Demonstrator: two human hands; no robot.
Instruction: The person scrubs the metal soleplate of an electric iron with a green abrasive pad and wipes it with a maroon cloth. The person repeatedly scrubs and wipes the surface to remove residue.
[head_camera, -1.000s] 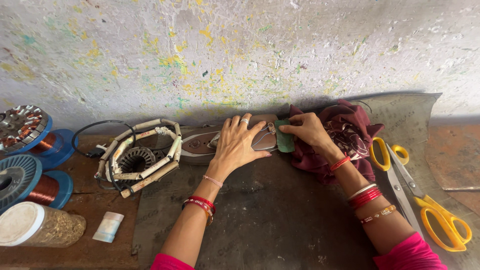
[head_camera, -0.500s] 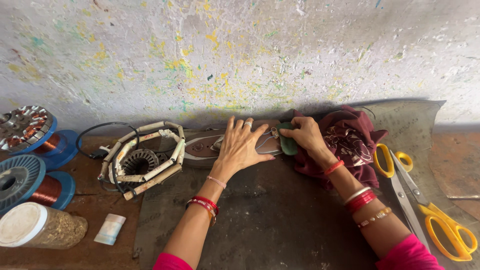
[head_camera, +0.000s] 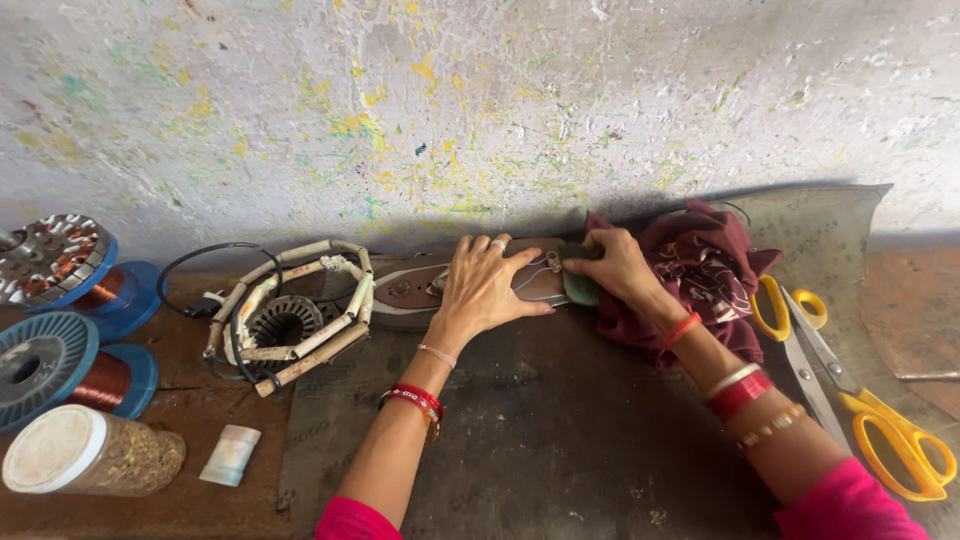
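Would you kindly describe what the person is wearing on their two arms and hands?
Both arms end in bright pink sleeves. The left hand has a silver ring on one finger, with a thin pale bracelet and red bangles at the wrist. The right hand has a red band, then white and red bangles and a beaded bracelet.

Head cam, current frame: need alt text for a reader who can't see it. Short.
A person's left hand presses flat on a brown paddle-shaped piece on a dark mat against a paint-flecked wall, while the right hand holds a small green pad at its end. Copper wire spools and a motor winding lie left; yellow scissors and maroon cloth lie right.
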